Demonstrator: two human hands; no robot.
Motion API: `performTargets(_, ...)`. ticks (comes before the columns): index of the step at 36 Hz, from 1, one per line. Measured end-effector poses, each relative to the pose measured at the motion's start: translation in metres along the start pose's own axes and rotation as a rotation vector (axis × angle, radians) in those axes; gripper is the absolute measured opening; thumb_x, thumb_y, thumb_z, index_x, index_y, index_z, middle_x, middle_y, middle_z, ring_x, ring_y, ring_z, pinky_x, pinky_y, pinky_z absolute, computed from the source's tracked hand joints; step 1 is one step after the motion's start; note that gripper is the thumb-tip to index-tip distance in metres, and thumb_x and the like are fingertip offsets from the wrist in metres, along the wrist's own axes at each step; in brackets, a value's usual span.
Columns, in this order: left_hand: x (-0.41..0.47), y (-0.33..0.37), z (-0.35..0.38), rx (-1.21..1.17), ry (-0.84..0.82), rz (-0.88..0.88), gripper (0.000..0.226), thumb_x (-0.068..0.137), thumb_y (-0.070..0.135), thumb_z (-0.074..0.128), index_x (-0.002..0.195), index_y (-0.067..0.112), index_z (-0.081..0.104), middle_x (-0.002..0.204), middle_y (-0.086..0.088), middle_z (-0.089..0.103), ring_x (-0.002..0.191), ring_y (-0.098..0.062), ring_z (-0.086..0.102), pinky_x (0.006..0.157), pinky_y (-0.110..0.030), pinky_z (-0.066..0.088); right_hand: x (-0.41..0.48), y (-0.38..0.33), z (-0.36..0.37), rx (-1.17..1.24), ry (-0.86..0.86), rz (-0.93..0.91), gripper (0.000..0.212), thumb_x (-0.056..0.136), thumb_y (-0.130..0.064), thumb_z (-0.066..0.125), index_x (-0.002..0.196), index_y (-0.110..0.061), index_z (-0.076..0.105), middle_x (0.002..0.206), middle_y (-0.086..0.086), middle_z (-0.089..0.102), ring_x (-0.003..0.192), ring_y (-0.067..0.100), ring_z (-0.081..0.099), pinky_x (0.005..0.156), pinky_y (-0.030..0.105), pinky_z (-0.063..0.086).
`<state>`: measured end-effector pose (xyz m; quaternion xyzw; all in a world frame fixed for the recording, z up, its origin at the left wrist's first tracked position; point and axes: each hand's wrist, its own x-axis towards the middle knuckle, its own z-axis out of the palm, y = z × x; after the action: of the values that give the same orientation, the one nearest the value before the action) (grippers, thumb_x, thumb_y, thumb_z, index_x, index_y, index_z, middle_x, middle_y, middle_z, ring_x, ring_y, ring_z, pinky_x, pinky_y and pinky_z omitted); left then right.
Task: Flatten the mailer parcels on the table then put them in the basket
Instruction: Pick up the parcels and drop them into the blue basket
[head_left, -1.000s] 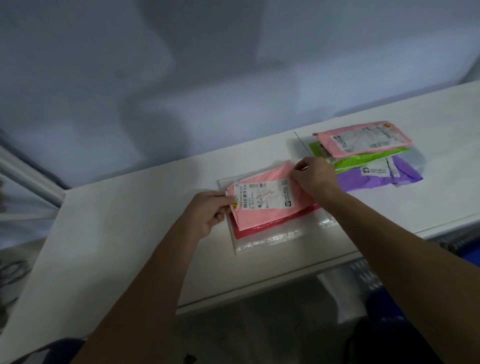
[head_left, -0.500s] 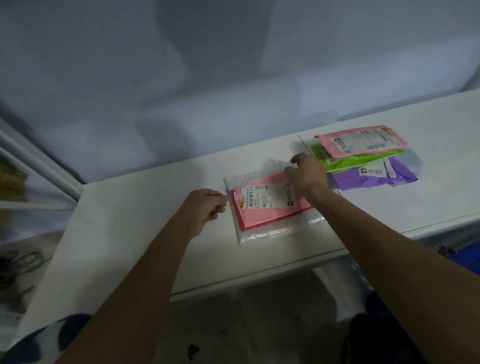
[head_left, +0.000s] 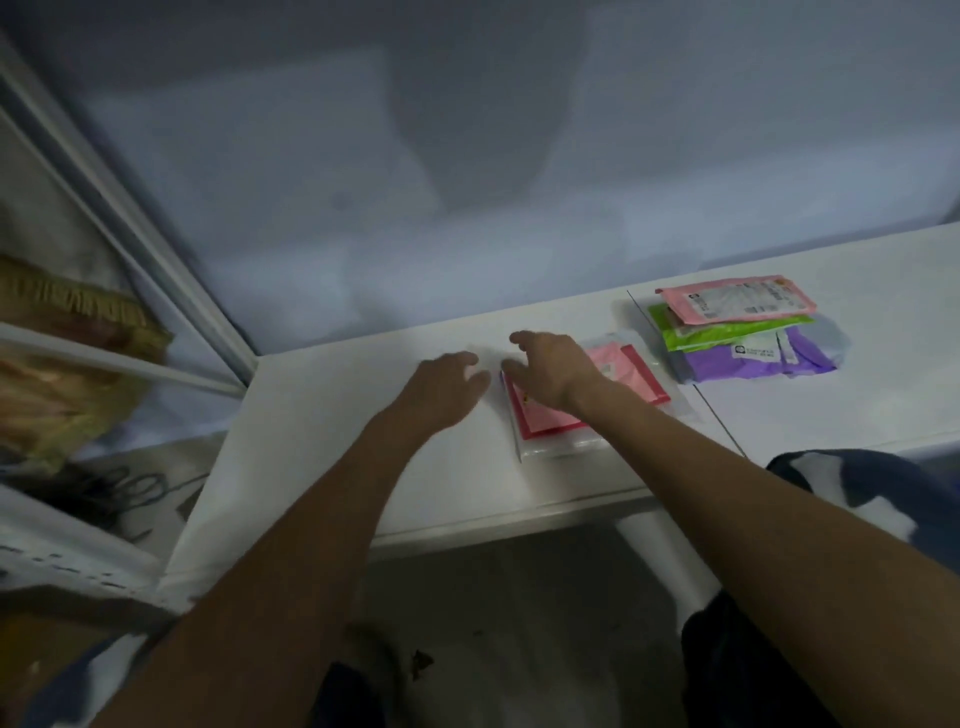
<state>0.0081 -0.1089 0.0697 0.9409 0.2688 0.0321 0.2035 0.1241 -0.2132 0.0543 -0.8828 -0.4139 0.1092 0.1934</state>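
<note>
From the head view, both hands hovered with fingers spread, grasping nothing: the left hand (head_left: 447, 384) over the smooth white worktop (head_left: 322, 467), the right hand (head_left: 556, 369) over a flat pink mailer (head_left: 631, 371) lying on a clear glossy bag (head_left: 558, 447). Well apart to the right lay a stack of pink, green and purple mailers (head_left: 743, 332).

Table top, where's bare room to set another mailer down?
The table is bare left of the left hand, out to its left edge, and right of the far stack of mailers. It's crowded between the right hand, the pink mailer and that stack.
</note>
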Motion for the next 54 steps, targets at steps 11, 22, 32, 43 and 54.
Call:
performTargets(11, 0.069, -0.037, 0.040, 0.448, -0.128, 0.248, 0.059, 0.102, 0.044, 0.024, 0.149, 0.009, 0.022, 0.157, -0.009, 0.020, 0.146, -0.028, 0.009, 0.116, -0.042, 0.013, 0.031, 0.011, 0.035, -0.306, -0.083, -0.013, 0.064, 0.101, -0.043, 0.034, 0.150, -0.006, 0.018, 0.155, 0.013, 0.027, 0.144, 0.028, 0.022, 0.116, 0.039, 0.022)
performTargets(22, 0.065, 0.004, 0.048, 0.338, -0.171, 0.323, 0.048, 0.095, 0.038, 0.039, 0.137, 0.013, 0.038, 0.143, -0.007, 0.038, 0.140, -0.031, 0.020, 0.113, -0.044, 0.025, 0.003, 0.002, -0.001, -0.345, 0.077, 0.137, 0.066, 0.099, -0.040, 0.043, 0.150, -0.008, 0.017, 0.156, 0.014, 0.022, 0.143, 0.028, 0.025, 0.112, 0.040, 0.026)
performTargets(32, 0.027, 0.061, 0.018, 0.423, -0.136, 0.526, 0.061, 0.094, 0.042, 0.047, 0.146, 0.016, 0.029, 0.151, -0.008, 0.029, 0.145, -0.031, 0.011, 0.115, -0.044, 0.019, -0.060, -0.003, -0.037, -0.302, 0.191, 0.275, 0.066, 0.095, -0.036, 0.050, 0.148, -0.010, 0.021, 0.151, 0.013, 0.031, 0.139, 0.030, 0.031, 0.111, 0.041, 0.032)
performTargets(43, 0.017, 0.092, 0.012, 0.415, -0.187, 0.652, 0.049, 0.093, 0.039, 0.048, 0.136, 0.016, 0.043, 0.135, -0.008, 0.046, 0.135, -0.029, 0.027, 0.105, -0.044, 0.033, -0.085, -0.008, -0.066, -0.392, 0.097, 0.372, 0.044, 0.092, -0.031, 0.051, 0.131, -0.011, 0.044, 0.139, 0.008, 0.048, 0.129, 0.027, 0.045, 0.099, 0.041, 0.043)
performTargets(54, 0.005, 0.111, 0.075, 0.468, -0.287, 0.733, 0.056, 0.089, 0.037, 0.057, 0.138, 0.014, 0.041, 0.141, -0.008, 0.041, 0.137, -0.030, 0.026, 0.107, -0.041, 0.030, -0.122, 0.044, -0.025, -0.324, 0.086, 0.474, 0.043, 0.093, -0.030, 0.053, 0.132, -0.013, 0.045, 0.140, 0.006, 0.046, 0.128, 0.025, 0.046, 0.097, 0.038, 0.040)
